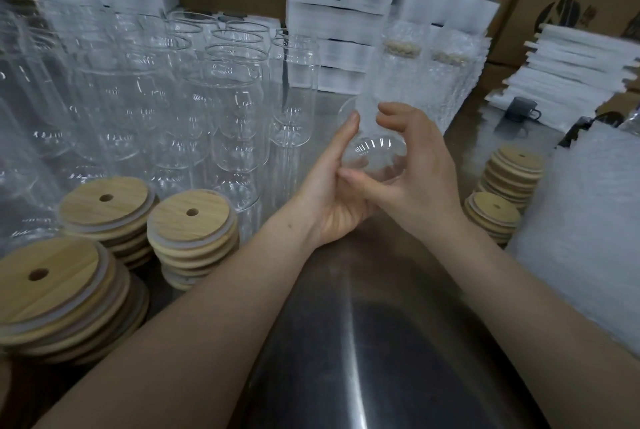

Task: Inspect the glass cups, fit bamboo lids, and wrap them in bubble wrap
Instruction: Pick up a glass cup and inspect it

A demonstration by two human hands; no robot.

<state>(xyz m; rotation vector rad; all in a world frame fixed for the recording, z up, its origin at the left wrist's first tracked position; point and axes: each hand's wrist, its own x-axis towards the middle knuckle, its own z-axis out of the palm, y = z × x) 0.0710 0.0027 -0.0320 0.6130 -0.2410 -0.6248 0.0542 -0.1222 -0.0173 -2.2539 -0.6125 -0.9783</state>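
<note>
a: holding it how?
b: left grip (332, 183) and right grip (419, 169) both clasp the glass cup (375, 151) over the middle of the counter (363, 342), base toward me, long axis pointing away. bamboo lids (493, 209) by the right edge sit nearest the right grip.

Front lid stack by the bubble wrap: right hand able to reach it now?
Likely yes: nothing stands between the right hand and the front lid stack, though it must first release the glass cup.

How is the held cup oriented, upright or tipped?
Tipped: left hand and right hand hold the glass cup, its round base facing the camera.
</note>
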